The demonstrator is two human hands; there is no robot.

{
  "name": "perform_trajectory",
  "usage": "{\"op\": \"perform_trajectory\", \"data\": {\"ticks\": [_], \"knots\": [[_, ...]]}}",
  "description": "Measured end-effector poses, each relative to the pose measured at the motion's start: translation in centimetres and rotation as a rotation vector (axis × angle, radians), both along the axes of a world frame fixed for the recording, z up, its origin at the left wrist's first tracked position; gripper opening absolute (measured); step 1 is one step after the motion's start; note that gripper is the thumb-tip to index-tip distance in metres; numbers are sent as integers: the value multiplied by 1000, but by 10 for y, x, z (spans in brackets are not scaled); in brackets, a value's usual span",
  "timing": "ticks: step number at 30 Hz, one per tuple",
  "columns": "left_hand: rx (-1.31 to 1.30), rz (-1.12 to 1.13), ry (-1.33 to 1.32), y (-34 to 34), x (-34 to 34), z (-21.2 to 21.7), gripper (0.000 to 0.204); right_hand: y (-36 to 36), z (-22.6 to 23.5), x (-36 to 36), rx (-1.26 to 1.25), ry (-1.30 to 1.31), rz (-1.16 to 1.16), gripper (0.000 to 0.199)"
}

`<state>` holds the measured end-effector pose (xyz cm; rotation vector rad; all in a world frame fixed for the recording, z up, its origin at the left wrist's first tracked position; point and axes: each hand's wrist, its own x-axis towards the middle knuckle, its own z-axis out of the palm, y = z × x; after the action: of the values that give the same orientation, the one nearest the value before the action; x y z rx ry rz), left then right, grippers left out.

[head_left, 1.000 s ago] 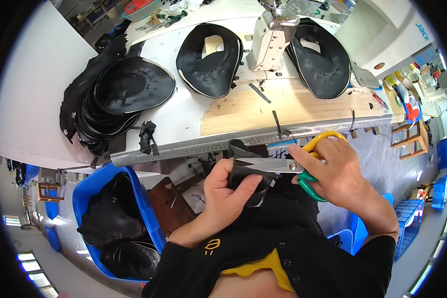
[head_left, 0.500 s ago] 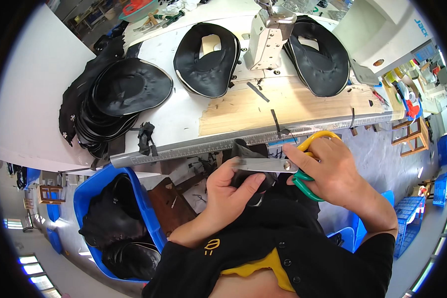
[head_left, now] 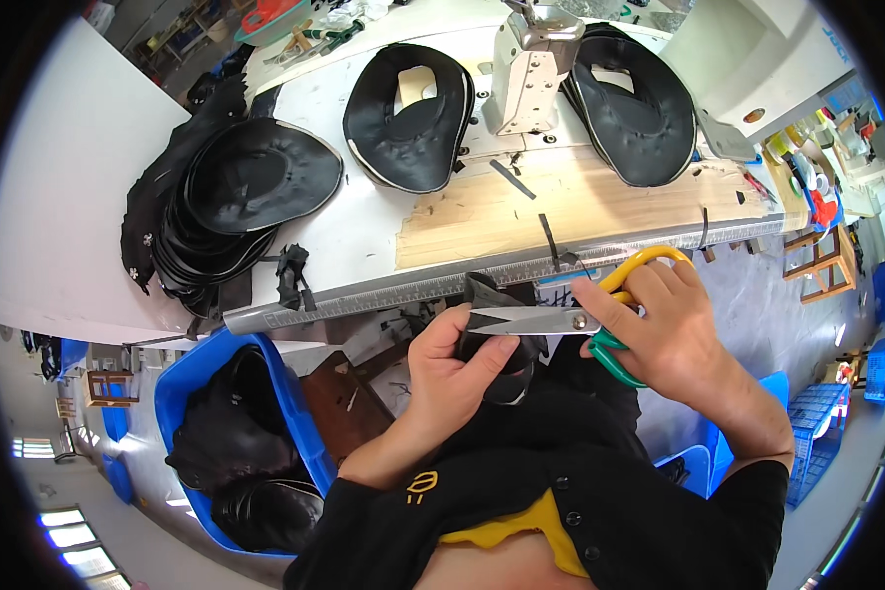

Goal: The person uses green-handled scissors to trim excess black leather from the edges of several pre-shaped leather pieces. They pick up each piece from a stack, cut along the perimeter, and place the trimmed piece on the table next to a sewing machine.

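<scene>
My left hand (head_left: 441,379) is closed on a black leather piece (head_left: 506,388), pinching it between thumb and fingers just off the table's front edge. Scissors (head_left: 541,321) with one yellow and one green handle are gripped in my right hand (head_left: 677,339). Their blades point left, slightly parted, and lie across the leather by my left thumb and fingertips. Whether the leather sits between the blades, I cannot tell. Part of the piece is hidden behind the blades and my left hand.
Shaped black leather pieces stand on the table: a stack (head_left: 265,177) at left, one ring-like piece (head_left: 408,162) in the middle, others (head_left: 639,138) right of the sewing machine post (head_left: 531,84). A metal ruler (head_left: 383,295) edges the table. A blue bin (head_left: 310,433) holds more black pieces.
The scissor blades have parted a little and the handles have spread. My right hand has shifted slightly right; my left hand keeps its hold on the leather.
</scene>
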<state>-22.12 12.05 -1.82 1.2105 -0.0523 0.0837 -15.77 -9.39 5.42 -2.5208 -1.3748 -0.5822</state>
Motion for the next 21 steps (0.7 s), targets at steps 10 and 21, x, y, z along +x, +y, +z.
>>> {"op": "perform_trajectory", "data": {"ticks": [10,21], "knots": [[-182,-20,94,0,1,-3,19,-11,-21,3,190,308,-140,62],[-304,47,203,10,3,-25,29,-10,-46,-4,146,610,-26,75]]}}
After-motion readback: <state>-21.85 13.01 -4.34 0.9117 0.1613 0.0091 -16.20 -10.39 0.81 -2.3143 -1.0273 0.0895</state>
